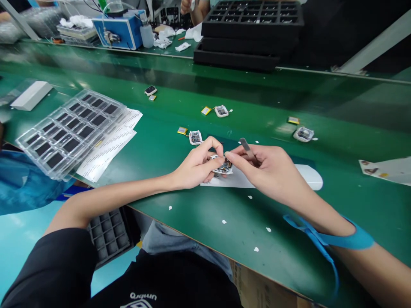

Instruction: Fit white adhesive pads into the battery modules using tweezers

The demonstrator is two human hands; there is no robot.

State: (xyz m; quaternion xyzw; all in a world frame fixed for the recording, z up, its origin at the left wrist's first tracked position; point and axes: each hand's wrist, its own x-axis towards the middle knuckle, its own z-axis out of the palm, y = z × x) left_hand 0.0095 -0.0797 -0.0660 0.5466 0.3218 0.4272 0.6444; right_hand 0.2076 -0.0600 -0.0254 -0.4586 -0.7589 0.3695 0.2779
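My left hand (pixel 194 167) is closed around a small white watch case with an exposed circuit board (pixel 225 167), gripping it between thumb and fingers. The thumb and fingertips of my right hand (pixel 271 169) meet at the case's right edge. A flat grey metal tool (pixel 246 147) is tucked in that hand, its rounded end sticking up; its other end is hidden. Under my hands lies a white strip (pixel 244 179) with a rounded white end piece (pixel 310 177) at the right. Just beyond my left hand sits another open watch case (pixel 195 137) wired to a yellow battery (pixel 182 130).
More open cases (pixel 221 111) (pixel 303 134) lie farther back. At left, a clear compartment tray (pixel 72 128) rests on printed sheets (pixel 111 149). Stacked black trays (pixel 252 36) and a blue machine (pixel 120 32) occupy the rear shelf. Small white tabs (pixel 224 222) dot the green table. A blue wrist strap (pixel 348 239) circles my right wrist.
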